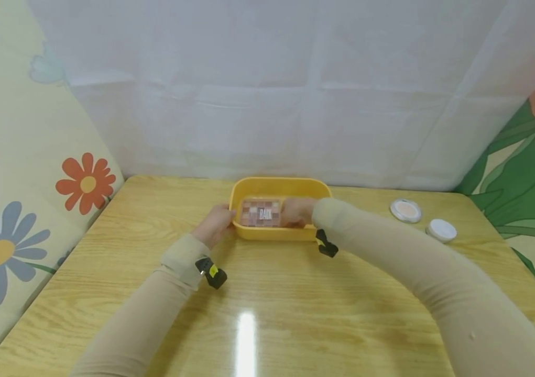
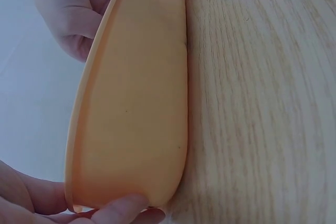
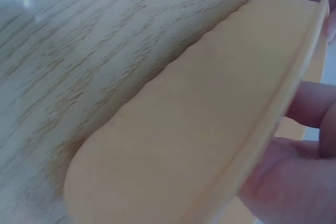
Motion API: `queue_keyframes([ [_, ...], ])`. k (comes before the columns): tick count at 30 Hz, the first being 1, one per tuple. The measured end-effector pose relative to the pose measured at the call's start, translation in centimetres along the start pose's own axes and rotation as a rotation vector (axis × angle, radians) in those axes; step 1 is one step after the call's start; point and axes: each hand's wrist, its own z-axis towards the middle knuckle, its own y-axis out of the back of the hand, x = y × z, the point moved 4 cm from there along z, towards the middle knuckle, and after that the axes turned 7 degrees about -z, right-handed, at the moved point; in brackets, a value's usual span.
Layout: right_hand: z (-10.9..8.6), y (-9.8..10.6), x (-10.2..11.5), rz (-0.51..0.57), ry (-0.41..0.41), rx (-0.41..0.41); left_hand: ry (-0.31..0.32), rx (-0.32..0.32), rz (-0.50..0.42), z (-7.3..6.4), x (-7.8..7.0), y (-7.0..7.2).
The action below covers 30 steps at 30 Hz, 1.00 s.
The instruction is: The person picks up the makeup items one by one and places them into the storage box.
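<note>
A yellow plastic tub stands on the wooden table near the back. My left hand grips its left end, with fingers on the outer wall and the rim in the left wrist view. Inside the tub lies a flat eyeshadow palette with pinkish-brown squares and white lettering. My right hand reaches over the front rim and holds the palette's right edge with curled fingers. In the right wrist view the tub's front wall hides the palette and the fingertips.
To the right on the table lie a round pressed-powder compact and a round white-lidded jar. A white cloth hangs behind the table's back edge. Flower-patterned panels flank both sides.
</note>
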Motion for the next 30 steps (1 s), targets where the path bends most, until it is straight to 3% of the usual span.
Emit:
queue_keyframes([
  [3, 0.0, 0.1, -0.5, -0.086, 0.017, -0.01, 0.004, -0.004, 0.01, 0.1, 0.1, 0.0],
  [7, -0.3, 0.3, -1.2, -0.123, 0.028, -0.018, 0.014, -0.007, 0.028, 0.1, 0.1, 0.0],
  [13, -1.3, 0.8, -1.9, -0.068, 0.027, -0.019, 0.013, -0.008, 0.025, -0.1, 0.1, -0.1],
  [21, -3.3, 2.7, -2.4, 0.055, 0.088, -0.087, 0.005, -0.01, 0.031, -0.2, 0.0, 0.0],
  [30, -5.6, 4.2, -4.1, 0.1, 0.111, -0.139, 0.019, -0.015, 0.022, -0.2, -0.1, 0.0],
])
